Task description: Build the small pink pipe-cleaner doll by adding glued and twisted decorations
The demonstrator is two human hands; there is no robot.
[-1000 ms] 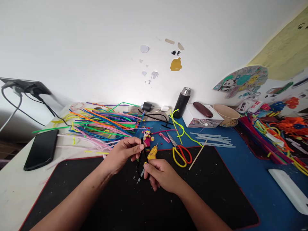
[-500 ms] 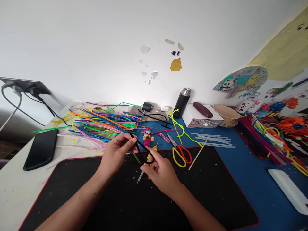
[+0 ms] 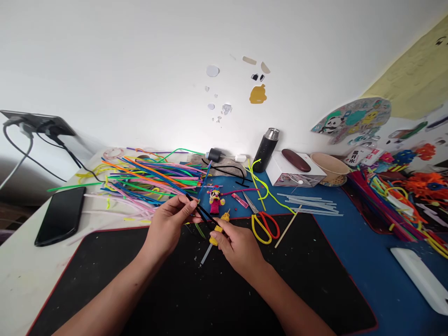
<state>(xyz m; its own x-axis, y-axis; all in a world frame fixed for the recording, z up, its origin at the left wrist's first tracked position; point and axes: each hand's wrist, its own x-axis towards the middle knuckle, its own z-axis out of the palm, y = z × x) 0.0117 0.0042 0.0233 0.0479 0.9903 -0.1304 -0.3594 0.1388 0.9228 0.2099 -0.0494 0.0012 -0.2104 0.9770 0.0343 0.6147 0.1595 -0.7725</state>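
A black pipe cleaner, doubled over, stretches between my two hands above the black desk mat. My left hand pinches it between thumb and fingers. At its other end, the thumb and fingers of my right hand close on the bend. Behind and below my right fingers lies a yellow glue gun with a clear glue stick poking out of its back. Just beyond the hands stands a small figure in a magenta robe. Scissors with yellow and red handles lie to the right.
Colourful pipe cleaners are heaped at the back left, near a black phone. Clear glue sticks and a wooden stick lie right. A black thermos, a white box and a bowl stand by the wall.
The round loop in the black pipe cleaner has been drawn narrow, its two strands now close together. My right thumb and fingers have closed at the bend; my left hand has hardly moved.
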